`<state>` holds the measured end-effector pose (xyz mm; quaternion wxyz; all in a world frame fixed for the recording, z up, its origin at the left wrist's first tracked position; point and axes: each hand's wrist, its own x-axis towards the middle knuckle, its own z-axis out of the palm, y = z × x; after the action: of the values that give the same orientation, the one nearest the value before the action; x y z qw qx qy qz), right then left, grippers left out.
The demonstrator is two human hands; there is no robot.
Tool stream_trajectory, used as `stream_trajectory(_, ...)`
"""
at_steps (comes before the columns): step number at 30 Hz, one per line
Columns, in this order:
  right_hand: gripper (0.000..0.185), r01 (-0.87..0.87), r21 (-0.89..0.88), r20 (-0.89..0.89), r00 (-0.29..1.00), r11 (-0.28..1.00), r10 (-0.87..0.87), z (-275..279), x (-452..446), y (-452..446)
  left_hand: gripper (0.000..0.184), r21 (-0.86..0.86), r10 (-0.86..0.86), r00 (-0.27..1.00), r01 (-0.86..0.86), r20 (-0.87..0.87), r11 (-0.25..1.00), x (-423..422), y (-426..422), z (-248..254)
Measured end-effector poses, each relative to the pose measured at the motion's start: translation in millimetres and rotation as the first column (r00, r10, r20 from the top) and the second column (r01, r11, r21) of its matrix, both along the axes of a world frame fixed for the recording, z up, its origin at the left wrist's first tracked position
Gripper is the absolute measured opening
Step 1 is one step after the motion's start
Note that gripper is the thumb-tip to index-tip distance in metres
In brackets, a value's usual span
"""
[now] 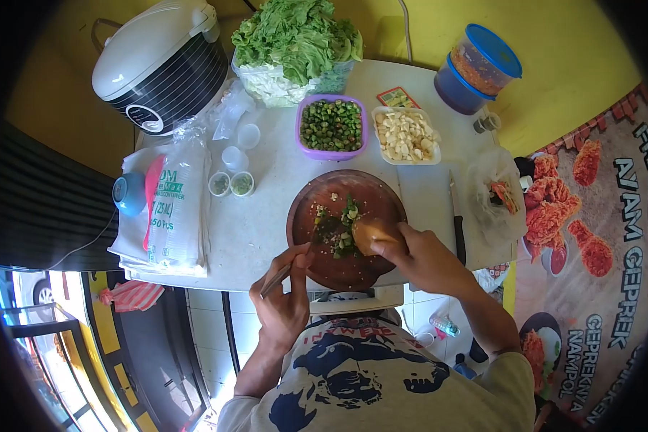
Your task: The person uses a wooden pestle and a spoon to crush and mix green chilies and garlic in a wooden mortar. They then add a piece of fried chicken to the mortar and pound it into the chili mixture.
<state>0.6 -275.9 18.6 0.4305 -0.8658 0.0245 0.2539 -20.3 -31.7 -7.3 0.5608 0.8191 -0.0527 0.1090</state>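
Observation:
A round brown mortar (306,198) sits near the table's front edge, with chopped green pieces (349,211) and pale crumbs in its hollow. My right hand (423,258) is closed around a brown pestle (371,235), whose head rests over the green pieces. At the mortar's left rim, my left hand (284,295) grips what looks like a metal spoon (275,281) by its handle; its far end is hard to make out. Behind the mortar stand a purple tub of cut green chilies (331,128) and a white tray of peeled garlic (408,137).
To the right lies a knife (457,219) beside a plastic bag (498,194). Small plastic cups (235,158) and plastic packs (176,216) are at left. A rice cooker (162,68), leafy greens (295,39) and blue-lidded containers (479,68) line the back.

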Motion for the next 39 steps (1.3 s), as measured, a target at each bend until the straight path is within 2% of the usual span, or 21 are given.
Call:
stream_trajectory(1,0.058,-0.103,-0.193,0.204,0.969,0.976,0.142,4.6,-12.8,7.2,0.015,-0.019,0.061,0.998,-0.061,0.012,0.998,2.4,6.7,-3.6)
stream_trajectory(2,0.054,-0.154,-0.391,0.368,0.878,0.907,0.308,10.0,-22.4,15.0,0.015,-0.037,0.121,0.992,-0.120,0.024,0.992,4.5,11.6,-5.2)
stream_trajectory(3,0.049,-0.212,-0.476,0.303,0.872,0.854,0.385,16.3,-26.5,22.8,0.016,-0.016,0.139,0.990,-0.139,0.030,0.990,6.8,12.6,-4.0)
stream_trajectory(4,0.049,-0.210,-0.475,0.305,0.872,0.855,0.383,14.1,-28.1,27.6,0.016,-0.014,0.138,0.990,-0.137,0.032,0.990,8.8,12.9,-3.8)
stream_trajectory(6,0.045,-0.198,-0.561,0.427,0.763,0.804,0.486,5.8,-29.8,33.9,0.016,0.023,0.142,0.990,-0.142,0.015,0.990,12.3,12.3,-3.9)
stream_trajectory(7,0.043,-0.167,-0.585,0.444,0.753,0.794,0.486,1.6,-27.3,35.3,0.016,0.023,0.134,0.991,-0.134,0.016,0.991,12.9,11.2,-3.7)
stream_trajectory(11,0.044,-0.077,-0.620,0.506,0.721,0.780,0.474,-2.0,-4.7,27.4,0.019,0.033,0.080,0.996,-0.079,-0.040,0.996,12.5,-1.1,3.0)
stream_trajectory(13,0.045,-0.079,-0.586,0.466,0.781,0.806,0.416,3.0,4.7,17.9,0.021,0.037,0.018,0.997,-0.016,-0.077,0.999,9.9,-5.0,2.8)
stream_trajectory(17,0.046,-0.039,-0.491,0.486,0.817,0.871,0.311,5.7,3.4,8.3,0.017,-0.018,0.005,0.998,-0.006,-0.057,1.000,3.5,-1.6,-3.1)
stream_trajectory(19,0.044,-0.169,-0.481,0.377,0.846,0.860,0.377,10.8,-5.2,13.5,0.016,-0.051,0.044,0.999,-0.045,-0.020,0.998,4.2,4.1,-4.5)
stream_trajectory(24,0.044,-0.192,-0.561,0.420,0.772,0.805,0.476,10.6,-5.5,41.0,0.016,-0.080,0.116,0.993,-0.114,0.015,0.990,11.3,14.3,-0.5)
stream_trajectory(27,0.044,-0.243,-0.575,0.382,0.765,0.782,0.519,22.2,11.6,52.3,0.016,0.003,0.106,0.994,-0.106,0.003,0.994,13.6,16.9,0.5)
stream_trajectory(29,0.044,-0.350,-0.551,0.298,0.765,0.757,0.571,26.7,24.5,56.2,0.016,0.044,0.107,0.994,-0.106,-0.004,0.993,15.4,18.1,-0.1)
stream_trajectory(32,0.044,-0.399,-0.581,0.214,0.766,0.709,0.607,29.6,35.6,53.3,0.016,0.010,0.096,0.995,-0.096,-0.006,0.995,16.6,17.6,-2.8)
stream_trajectory(36,0.041,-0.404,-0.603,0.251,0.723,0.688,0.644,36.6,35.5,52.7,0.014,0.062,0.068,0.998,-0.067,-0.005,0.996,17.3,18.2,2.4)
stream_trajectory(38,0.038,-0.436,-0.598,0.129,0.776,0.673,0.617,40.3,36.6,54.5,0.013,0.080,0.061,0.998,-0.063,0.023,0.995,19.0,20.3,0.7)
stream_trajectory(39,0.038,-0.433,-0.600,0.131,0.776,0.672,0.617,41.7,37.2,54.2,0.013,0.079,0.060,0.998,-0.062,0.027,0.995,21.2,21.6,-0.1)
